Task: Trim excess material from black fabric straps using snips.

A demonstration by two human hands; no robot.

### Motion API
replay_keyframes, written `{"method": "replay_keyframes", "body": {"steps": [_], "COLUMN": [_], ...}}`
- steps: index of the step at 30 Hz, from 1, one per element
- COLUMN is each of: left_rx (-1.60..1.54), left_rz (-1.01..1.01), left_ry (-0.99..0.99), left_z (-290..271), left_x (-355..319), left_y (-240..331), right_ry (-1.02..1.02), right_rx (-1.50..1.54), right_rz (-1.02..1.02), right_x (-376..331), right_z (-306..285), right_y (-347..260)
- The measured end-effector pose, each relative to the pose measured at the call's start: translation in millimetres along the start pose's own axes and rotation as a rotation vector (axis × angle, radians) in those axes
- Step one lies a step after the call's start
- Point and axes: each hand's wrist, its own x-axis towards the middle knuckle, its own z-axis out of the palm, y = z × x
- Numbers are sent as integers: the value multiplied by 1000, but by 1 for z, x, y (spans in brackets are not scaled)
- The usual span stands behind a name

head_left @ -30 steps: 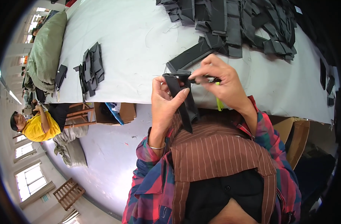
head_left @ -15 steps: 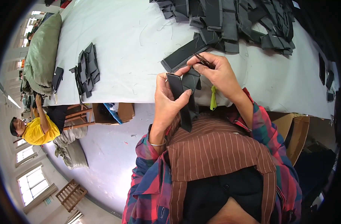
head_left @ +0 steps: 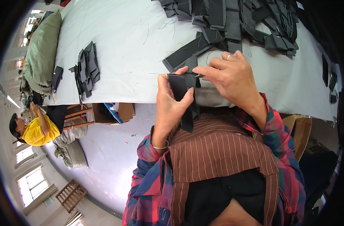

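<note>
Folded dark grey fabric strips (head_left: 186,113) hang from my left hand (head_left: 171,101), pinched between its thumb and fingers at the table's front edge. To the right, my right hand (head_left: 232,80) is closed with its knuckles up, and its fingertips come close to the strips' upper end. A thin metal tip of thread snips (head_left: 198,76) pokes out by those fingertips; the rest of the snips is hidden in the hand. Just beyond both hands, another dark strip (head_left: 185,55) slants across the table, joining a heap of dark fabric strips (head_left: 232,22).
A small stack of dark strips (head_left: 88,67) lies on the white-covered table (head_left: 119,67), at the left. Farther left are a black pouch (head_left: 57,78) and a big green sack (head_left: 42,52). A person in yellow (head_left: 38,130) works there. Cardboard boxes (head_left: 126,113) stand below the table edge.
My right hand has turned over, knuckles up, and the snips' dark handles are now hidden. The yellow-green ribbon below it is out of sight. My left hand keeps its grip.
</note>
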Motion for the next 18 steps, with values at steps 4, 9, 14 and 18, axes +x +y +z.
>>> {"method": "replay_keyframes", "body": {"steps": [4, 9, 14, 18], "left_rx": [116, 105, 114, 61], "left_rz": [8, 43, 30, 26], "left_ry": [-3, 3, -8, -4], "left_z": [0, 0, -1, -1], "left_x": [-2, -3, -4, -3], "left_y": [-1, -1, -1, 1], "right_ry": [-75, -98, -106, -87], "right_rx": [-122, -126, -74, -30], "right_rz": [-38, -76, -72, -48], "right_x": [0, -1, -4, -3], "right_z": [0, 3, 8, 10], "right_y": [-2, -2, -2, 0]}}
